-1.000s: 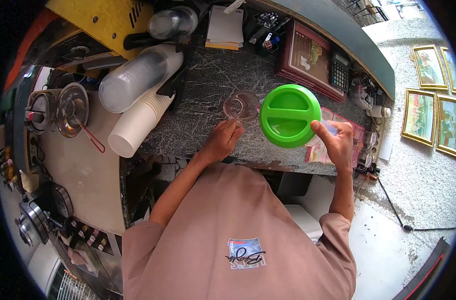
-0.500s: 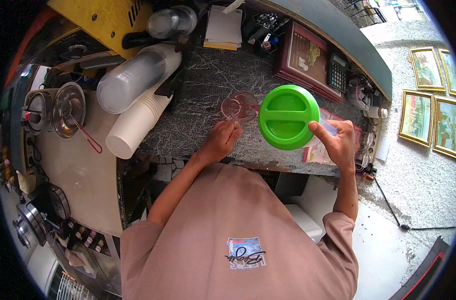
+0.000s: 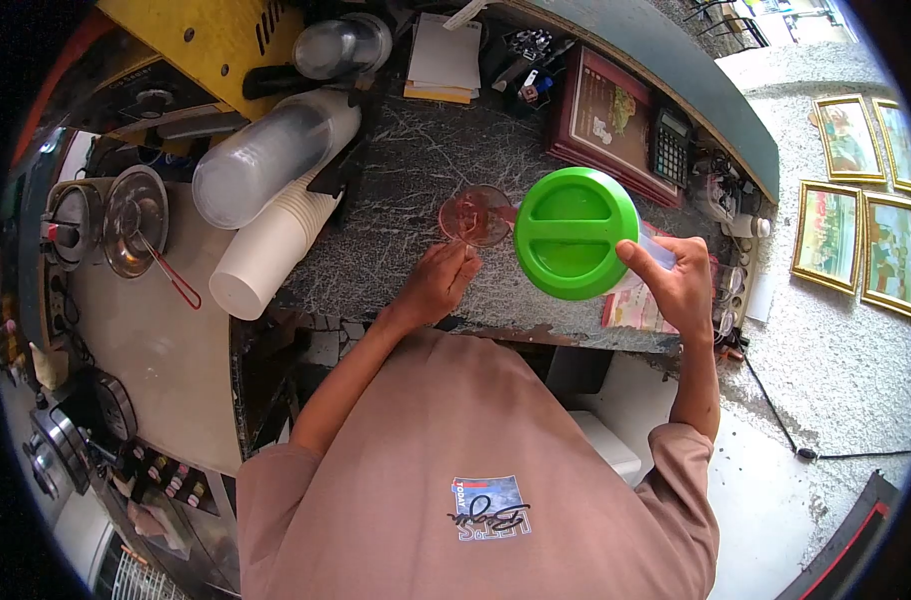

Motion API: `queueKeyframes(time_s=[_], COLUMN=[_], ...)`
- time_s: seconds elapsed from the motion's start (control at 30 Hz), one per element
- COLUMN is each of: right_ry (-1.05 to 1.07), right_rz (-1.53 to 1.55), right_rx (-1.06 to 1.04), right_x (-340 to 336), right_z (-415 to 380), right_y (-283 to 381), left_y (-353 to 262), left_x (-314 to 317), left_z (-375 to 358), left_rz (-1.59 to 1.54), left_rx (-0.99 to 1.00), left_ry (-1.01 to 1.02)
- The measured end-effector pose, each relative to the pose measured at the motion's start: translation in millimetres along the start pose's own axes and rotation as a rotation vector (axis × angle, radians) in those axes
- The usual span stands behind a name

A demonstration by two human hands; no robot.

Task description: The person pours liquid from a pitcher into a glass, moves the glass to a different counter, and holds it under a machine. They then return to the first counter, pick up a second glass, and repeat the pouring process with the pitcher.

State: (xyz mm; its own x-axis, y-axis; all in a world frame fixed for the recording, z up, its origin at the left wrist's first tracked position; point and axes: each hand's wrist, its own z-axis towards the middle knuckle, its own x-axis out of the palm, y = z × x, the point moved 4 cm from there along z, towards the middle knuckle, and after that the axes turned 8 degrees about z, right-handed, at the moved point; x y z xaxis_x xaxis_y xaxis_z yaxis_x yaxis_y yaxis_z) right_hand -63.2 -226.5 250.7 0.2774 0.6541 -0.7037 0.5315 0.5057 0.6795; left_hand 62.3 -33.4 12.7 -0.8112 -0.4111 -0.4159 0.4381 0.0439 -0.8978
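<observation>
My right hand (image 3: 682, 285) is closed around the handle of a clear pitcher with a bright green lid (image 3: 576, 233), thumb resting against the lid's edge. The pitcher is tilted to the left, and reddish liquid runs from its spout side into a small clear glass cup (image 3: 475, 205). My left hand (image 3: 438, 284) is closed at the cup's near side, seemingly pinching its handle, which the fingers mostly hide. The cup stands on the dark scratched counter (image 3: 386, 215), with pinkish-red liquid inside.
Stacked plastic cups (image 3: 266, 160) and paper cups (image 3: 271, 250) lie at the left. Behind are a paper pad (image 3: 444, 55), maroon menu books (image 3: 616, 125) and a calculator (image 3: 670, 143). A pink printed sheet (image 3: 636, 310) lies under the pitcher. A metal strainer (image 3: 136, 222) sits far left.
More reddish liquid shows in the glass cup. Both hands and the pitcher stay nearly in place; the whole view has shifted slightly.
</observation>
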Motion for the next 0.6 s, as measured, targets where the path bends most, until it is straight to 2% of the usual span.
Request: queueKeyframes(time_s=[0.6], right_ry=[0.012], right_rz=[-0.006], right_rx=[0.0], right_x=[-6.5], right_z=[-2.0], right_y=[0.4], left_y=[0.9], left_x=[-0.2], left_z=[1.0], left_rz=[-0.009], left_rx=[0.031], left_ry=[-0.003])
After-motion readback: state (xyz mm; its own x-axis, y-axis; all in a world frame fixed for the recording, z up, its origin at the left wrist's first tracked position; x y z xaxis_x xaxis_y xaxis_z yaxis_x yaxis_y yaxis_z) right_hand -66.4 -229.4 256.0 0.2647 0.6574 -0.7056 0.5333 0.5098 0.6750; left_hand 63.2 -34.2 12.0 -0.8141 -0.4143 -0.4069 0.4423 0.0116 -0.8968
